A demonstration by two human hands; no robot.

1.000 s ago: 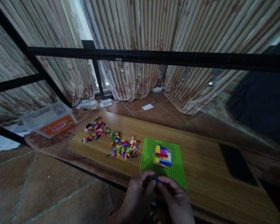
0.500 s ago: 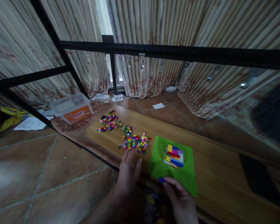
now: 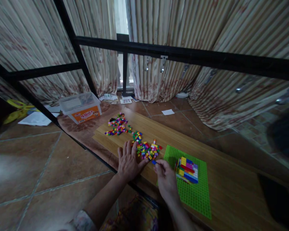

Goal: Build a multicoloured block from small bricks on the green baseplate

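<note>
My left hand lies flat on the wooden board, fingers spread, its fingertips at the near edge of a pile of small coloured bricks. My right hand pinches a small blue brick between thumb and forefinger, just right of that pile and at the left edge of the green baseplate. On the baseplate stands a multicoloured block of stacked bricks. A second pile of loose bricks lies farther back on the board.
A clear plastic box with an orange label sits at the board's far left end. Black metal frame bars cross in front of striped curtains. Papers lie on the tiled floor. A dark flat object rests at the board's right end.
My left hand moved away from the right one and went flat beside the brick pile. My right hand carried the blue brick left toward the pile. The view swung left.
</note>
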